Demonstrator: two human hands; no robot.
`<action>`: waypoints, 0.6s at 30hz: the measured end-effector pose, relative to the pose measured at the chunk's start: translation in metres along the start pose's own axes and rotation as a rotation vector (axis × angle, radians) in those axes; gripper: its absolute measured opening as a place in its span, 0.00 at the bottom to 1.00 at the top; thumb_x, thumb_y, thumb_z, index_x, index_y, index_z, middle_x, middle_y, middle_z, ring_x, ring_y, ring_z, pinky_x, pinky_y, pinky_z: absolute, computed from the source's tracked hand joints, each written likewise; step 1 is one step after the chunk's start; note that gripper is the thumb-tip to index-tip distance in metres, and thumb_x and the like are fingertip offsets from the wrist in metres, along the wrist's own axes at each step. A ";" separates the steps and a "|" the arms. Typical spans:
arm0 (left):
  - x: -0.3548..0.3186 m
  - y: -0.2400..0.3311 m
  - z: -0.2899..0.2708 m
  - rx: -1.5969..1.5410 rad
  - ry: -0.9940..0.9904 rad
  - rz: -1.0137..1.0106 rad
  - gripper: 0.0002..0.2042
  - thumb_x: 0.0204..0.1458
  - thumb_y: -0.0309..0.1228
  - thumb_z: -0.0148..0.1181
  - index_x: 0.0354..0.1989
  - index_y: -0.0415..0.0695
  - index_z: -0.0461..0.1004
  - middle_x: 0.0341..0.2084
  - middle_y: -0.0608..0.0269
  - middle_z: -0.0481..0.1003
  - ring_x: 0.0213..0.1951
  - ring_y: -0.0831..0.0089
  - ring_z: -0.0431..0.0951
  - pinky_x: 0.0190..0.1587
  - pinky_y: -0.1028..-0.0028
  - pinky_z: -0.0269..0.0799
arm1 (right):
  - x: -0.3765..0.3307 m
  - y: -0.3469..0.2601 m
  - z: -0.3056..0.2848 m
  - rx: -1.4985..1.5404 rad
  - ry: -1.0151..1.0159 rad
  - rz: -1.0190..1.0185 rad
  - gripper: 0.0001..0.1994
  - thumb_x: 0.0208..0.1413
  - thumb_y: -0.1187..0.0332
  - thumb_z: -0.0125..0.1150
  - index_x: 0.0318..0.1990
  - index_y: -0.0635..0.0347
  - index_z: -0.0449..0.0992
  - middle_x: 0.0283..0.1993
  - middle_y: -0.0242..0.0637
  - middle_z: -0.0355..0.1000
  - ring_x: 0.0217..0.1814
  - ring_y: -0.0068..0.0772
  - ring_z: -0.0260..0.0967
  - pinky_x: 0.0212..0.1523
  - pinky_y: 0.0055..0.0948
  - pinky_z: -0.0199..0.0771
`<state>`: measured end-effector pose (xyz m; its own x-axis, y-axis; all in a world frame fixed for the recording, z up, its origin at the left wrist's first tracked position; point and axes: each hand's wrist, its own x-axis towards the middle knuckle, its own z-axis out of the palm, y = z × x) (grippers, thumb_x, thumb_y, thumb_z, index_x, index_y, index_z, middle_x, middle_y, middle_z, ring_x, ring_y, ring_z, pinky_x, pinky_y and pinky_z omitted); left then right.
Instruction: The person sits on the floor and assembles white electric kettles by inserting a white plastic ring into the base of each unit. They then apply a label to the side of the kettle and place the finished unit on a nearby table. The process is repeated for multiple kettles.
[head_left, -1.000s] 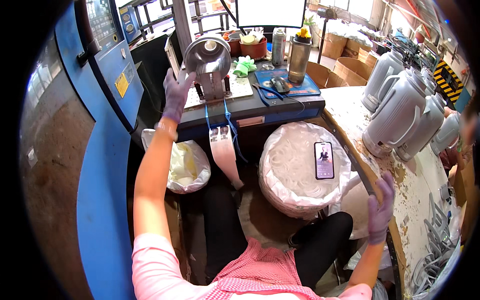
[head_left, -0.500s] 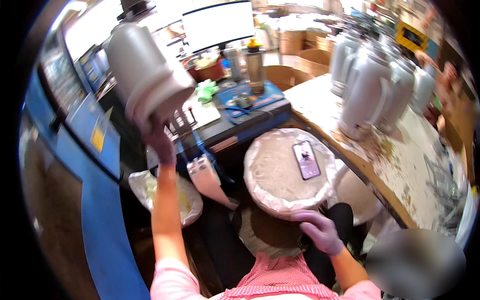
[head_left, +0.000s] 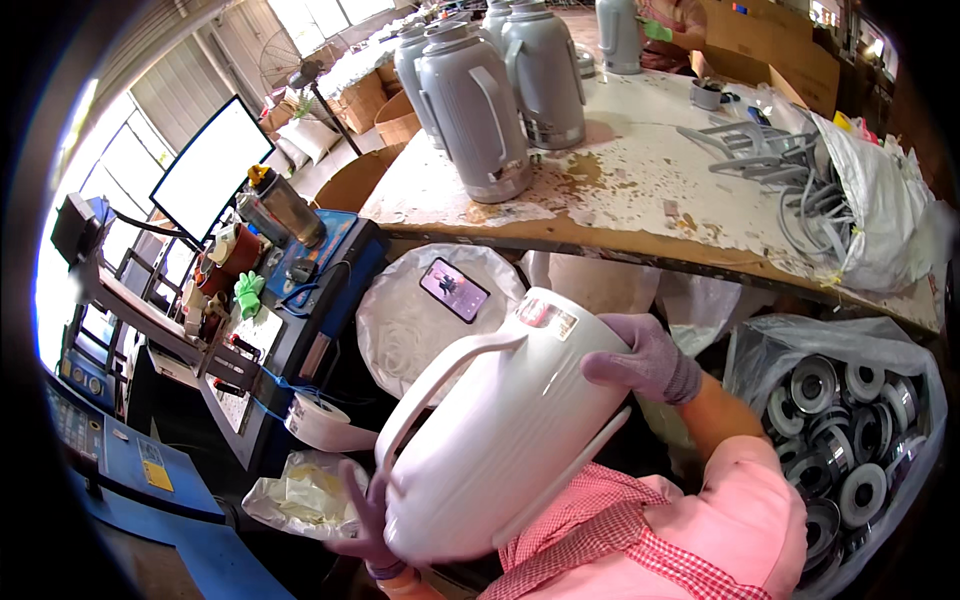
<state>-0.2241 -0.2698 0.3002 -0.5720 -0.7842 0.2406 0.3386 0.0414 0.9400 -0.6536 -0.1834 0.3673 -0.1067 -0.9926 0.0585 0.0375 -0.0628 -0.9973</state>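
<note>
Clasping the white jug's [head_left: 510, 430] far end, right hand [head_left: 648, 362]; left hand [head_left: 372, 522] spread against the near end; phone [head_left: 455, 290] beyond the grip.

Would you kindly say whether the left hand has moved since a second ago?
Yes, the left hand has moved away from the desk, toward the wearer's body.

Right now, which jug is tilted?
The pale jug between the left hand and right hand; the grey jugs stand upright on the white table.
</note>
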 end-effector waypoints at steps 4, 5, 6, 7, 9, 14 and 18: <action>-0.003 -0.046 0.054 0.129 0.092 -0.274 0.52 0.54 0.69 0.51 0.74 0.38 0.44 0.69 0.51 0.58 0.68 0.60 0.61 0.69 0.61 0.56 | -0.020 -0.019 -0.014 -0.199 0.086 -0.072 0.20 0.59 0.57 0.68 0.50 0.64 0.78 0.41 0.32 0.79 0.42 0.17 0.72 0.46 0.25 0.74; -0.001 -0.062 0.064 0.083 0.093 -0.323 0.51 0.54 0.69 0.52 0.74 0.38 0.47 0.68 0.52 0.59 0.67 0.61 0.62 0.68 0.62 0.58 | -0.023 -0.019 -0.015 -0.275 0.115 -0.071 0.19 0.58 0.58 0.69 0.49 0.64 0.79 0.39 0.31 0.79 0.40 0.17 0.72 0.45 0.24 0.74; 0.004 -0.079 0.074 0.025 0.097 -0.369 0.50 0.54 0.68 0.52 0.73 0.38 0.49 0.67 0.52 0.61 0.67 0.61 0.62 0.67 0.62 0.59 | -0.024 -0.018 -0.017 -0.342 0.182 -0.108 0.18 0.58 0.58 0.69 0.48 0.63 0.79 0.38 0.31 0.79 0.39 0.16 0.72 0.44 0.24 0.74; 0.003 -0.092 0.084 -0.071 0.107 -0.433 0.51 0.53 0.69 0.53 0.73 0.39 0.49 0.67 0.53 0.61 0.66 0.61 0.63 0.67 0.61 0.60 | -0.024 -0.015 -0.018 -0.341 0.195 -0.205 0.18 0.55 0.58 0.72 0.45 0.62 0.79 0.35 0.32 0.79 0.35 0.21 0.75 0.40 0.26 0.75; -0.001 -0.107 0.103 -0.149 0.101 -0.457 0.52 0.51 0.69 0.57 0.73 0.39 0.49 0.66 0.52 0.63 0.64 0.60 0.66 0.65 0.59 0.65 | -0.020 -0.010 -0.025 -0.548 0.349 -0.435 0.19 0.54 0.57 0.72 0.46 0.61 0.79 0.32 0.34 0.79 0.34 0.27 0.77 0.40 0.26 0.76; -0.008 -0.113 0.138 -0.322 0.127 -0.333 0.50 0.51 0.60 0.65 0.73 0.39 0.49 0.65 0.51 0.64 0.64 0.57 0.67 0.64 0.57 0.67 | -0.004 0.004 -0.045 -1.216 0.818 -0.641 0.33 0.51 0.51 0.72 0.60 0.59 0.69 0.58 0.48 0.71 0.62 0.50 0.68 0.61 0.46 0.68; -0.002 -0.111 0.143 -0.372 0.240 -0.269 0.48 0.53 0.57 0.65 0.73 0.39 0.49 0.65 0.51 0.63 0.64 0.57 0.67 0.65 0.57 0.66 | -0.010 0.029 -0.049 -0.947 0.719 -0.597 0.37 0.50 0.54 0.73 0.64 0.61 0.65 0.64 0.53 0.64 0.68 0.57 0.60 0.68 0.49 0.60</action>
<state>-0.3673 -0.1840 0.2298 -0.5030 -0.8583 -0.1012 0.4706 -0.3702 0.8009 -0.7004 -0.1705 0.3360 -0.3737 -0.5440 0.7513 -0.8686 -0.0789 -0.4892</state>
